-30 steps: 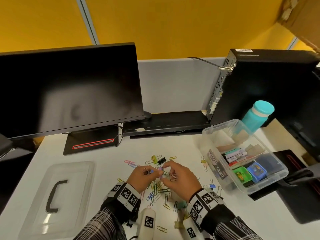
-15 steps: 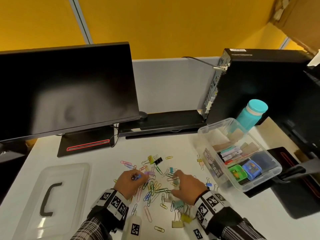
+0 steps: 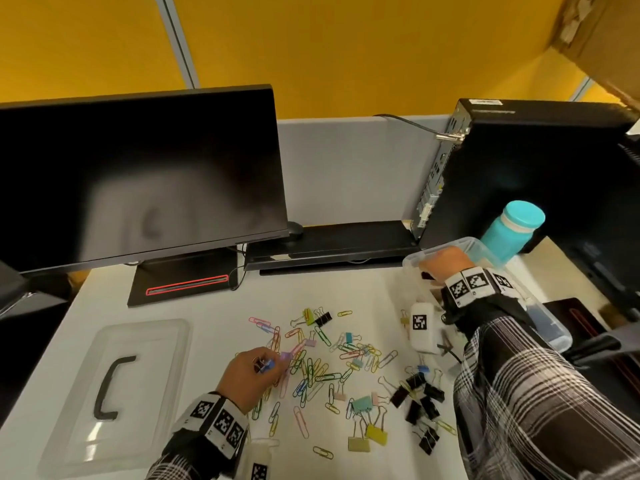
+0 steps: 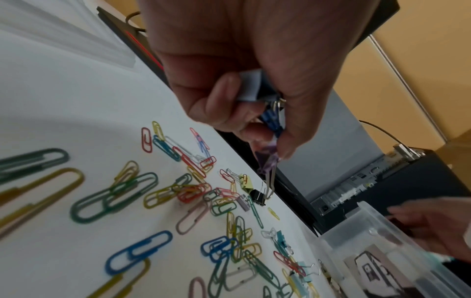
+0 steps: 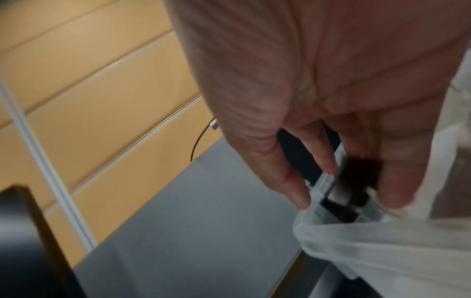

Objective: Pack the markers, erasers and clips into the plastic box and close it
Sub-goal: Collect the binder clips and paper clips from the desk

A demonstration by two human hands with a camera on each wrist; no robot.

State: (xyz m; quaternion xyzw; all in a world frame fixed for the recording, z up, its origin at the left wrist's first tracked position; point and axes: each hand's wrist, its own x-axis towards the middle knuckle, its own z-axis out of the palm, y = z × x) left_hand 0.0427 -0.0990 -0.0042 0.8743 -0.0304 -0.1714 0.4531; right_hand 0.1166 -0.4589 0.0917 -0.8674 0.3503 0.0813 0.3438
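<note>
Loose coloured paper clips and binder clips [image 3: 325, 362] are strewn over the white desk in front of me. My left hand [image 3: 263, 363] hovers at the heap's left edge, pinching a small bunch of binder clips [image 4: 267, 161], blue, black and purple. At the right stands the clear plastic box [image 3: 478, 242], uncovered; my right arm hides most of what it holds. My right hand [image 3: 433, 268] is over its near-left corner with fingers spread and fairly straight. A blurred black clip [image 5: 362, 167] shows between thumb and fingers. The box's clear lid [image 3: 114, 393] lies flat at the far left.
A dark monitor [image 3: 138, 181] stands at the back left and a black PC tower [image 3: 536, 174] at the back right. A teal bottle [image 3: 512, 230] is behind the box. Black binder clips [image 3: 420, 400] cluster near my right sleeve.
My right hand has left the clip heap and swung right to the box. The left hand has stayed at the heap with its bunch of clips.
</note>
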